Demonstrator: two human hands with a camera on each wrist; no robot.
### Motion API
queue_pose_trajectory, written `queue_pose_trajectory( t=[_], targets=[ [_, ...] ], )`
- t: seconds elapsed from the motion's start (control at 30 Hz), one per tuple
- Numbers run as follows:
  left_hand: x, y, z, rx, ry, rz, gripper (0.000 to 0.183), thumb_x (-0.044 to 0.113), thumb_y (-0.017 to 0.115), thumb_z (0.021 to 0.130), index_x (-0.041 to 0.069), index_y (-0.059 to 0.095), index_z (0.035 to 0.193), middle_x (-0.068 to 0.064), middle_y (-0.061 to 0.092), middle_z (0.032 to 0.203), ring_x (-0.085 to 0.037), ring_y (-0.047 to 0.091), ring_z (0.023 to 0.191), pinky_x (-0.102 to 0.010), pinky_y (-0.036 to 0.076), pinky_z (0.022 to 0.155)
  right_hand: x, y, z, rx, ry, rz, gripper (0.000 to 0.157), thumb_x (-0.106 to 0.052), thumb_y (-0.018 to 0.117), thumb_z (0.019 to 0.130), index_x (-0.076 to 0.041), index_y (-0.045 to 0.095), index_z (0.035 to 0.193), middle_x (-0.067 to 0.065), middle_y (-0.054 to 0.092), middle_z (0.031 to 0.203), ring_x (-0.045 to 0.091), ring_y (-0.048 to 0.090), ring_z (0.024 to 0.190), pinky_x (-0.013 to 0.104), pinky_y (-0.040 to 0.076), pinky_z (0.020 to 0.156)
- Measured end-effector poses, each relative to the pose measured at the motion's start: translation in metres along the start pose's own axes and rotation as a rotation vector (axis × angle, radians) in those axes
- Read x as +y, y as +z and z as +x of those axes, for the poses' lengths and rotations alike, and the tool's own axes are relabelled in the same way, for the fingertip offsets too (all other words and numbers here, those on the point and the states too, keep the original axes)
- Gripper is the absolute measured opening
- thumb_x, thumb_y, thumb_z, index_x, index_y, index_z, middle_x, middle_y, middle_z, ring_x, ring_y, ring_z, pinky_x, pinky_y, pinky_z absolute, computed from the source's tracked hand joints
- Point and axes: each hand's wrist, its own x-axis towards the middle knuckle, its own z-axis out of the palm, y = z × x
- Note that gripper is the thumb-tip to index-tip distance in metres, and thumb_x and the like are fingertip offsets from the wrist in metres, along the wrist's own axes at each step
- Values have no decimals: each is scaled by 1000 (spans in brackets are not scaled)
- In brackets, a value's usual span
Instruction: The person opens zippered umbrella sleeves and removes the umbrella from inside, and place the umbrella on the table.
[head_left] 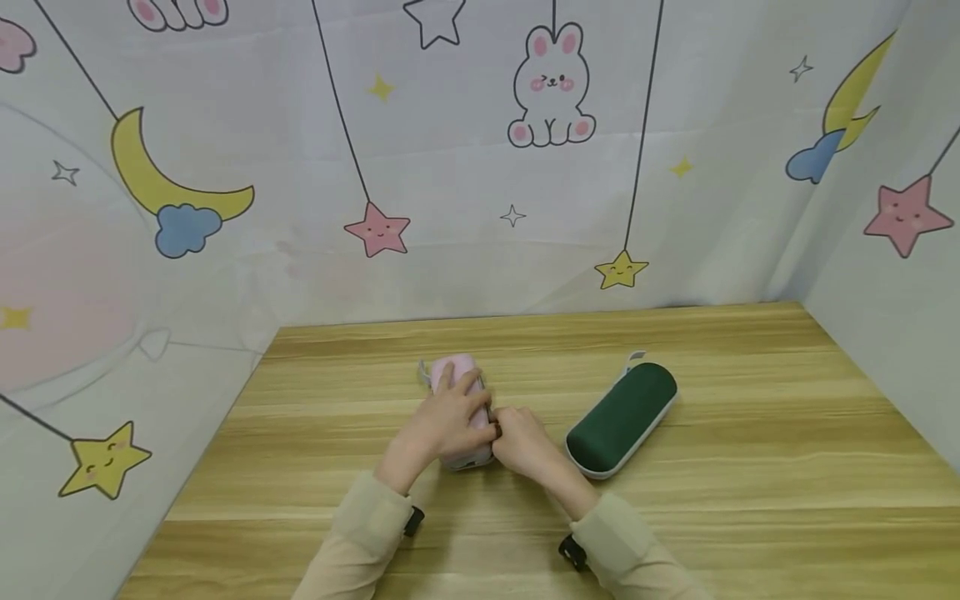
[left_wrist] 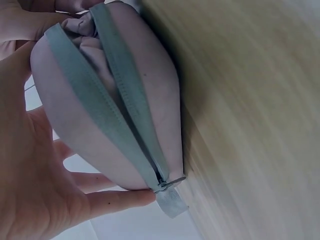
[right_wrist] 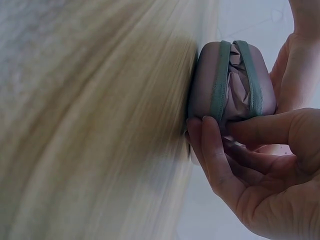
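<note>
A pink zip case (head_left: 455, 367) with grey zipper bands lies on the table. Its zipper is parted in the left wrist view, where folded pink lining (left_wrist: 92, 52) shows between the bands. Over the top of the case spreads my left hand (head_left: 446, 421), its fingers and thumb gripping the sides. A metal zipper end with a grey tab (left_wrist: 172, 202) sits near one left fingertip. My right hand (head_left: 521, 437) pinches the case's edge at the right side, by the zipper band (right_wrist: 219, 85). What exactly lies between the right fingertips is hidden.
A dark green case (head_left: 624, 417) with a pale rim and a grey loop lies on the table to the right of my hands. The wooden table (head_left: 780, 400) meets a white printed curtain (head_left: 465, 150) at the back and sides.
</note>
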Motion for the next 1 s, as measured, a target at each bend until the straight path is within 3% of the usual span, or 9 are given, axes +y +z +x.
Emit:
queue_pose_trajectory(
  t=[0.17,0.33,0.6,0.8,1.0],
  targets=[
    [-3,1,-2,49,28,-21,40,42,57,87,17,64,118,-13,35,154,-55,20,140,-67,37,100,1,2,1,12,-1,14,21,6,51,81,3,69,92,0,49,59,10,40,48,20,30,45],
    [-4,1,-4,82,24,-60,36,40,58,88,17,65,114,-14,35,153,-56,18,140,-68,38,99,2,2,1,24,0,33,21,3,47,87,4,68,87,-1,45,56,9,38,45,19,29,43],
    [-6,-2,-9,122,11,-129,40,40,60,89,15,64,119,-13,32,155,-55,16,142,-70,41,93,1,2,0,24,6,33,26,-3,49,90,9,68,104,-1,46,56,7,38,44,19,29,42],
    [-11,-5,-14,146,16,-182,36,36,60,90,14,63,118,-14,29,156,-51,14,144,-66,38,101,1,2,0,32,4,38,23,-5,50,91,7,69,98,0,51,59,7,41,46,19,32,43],
    [-18,-11,-20,187,36,-191,30,32,61,90,14,61,114,-17,32,153,-42,27,143,-57,44,100,0,3,0,36,7,38,24,-5,50,90,7,69,98,3,56,63,8,44,48,20,35,44]
  ],
)
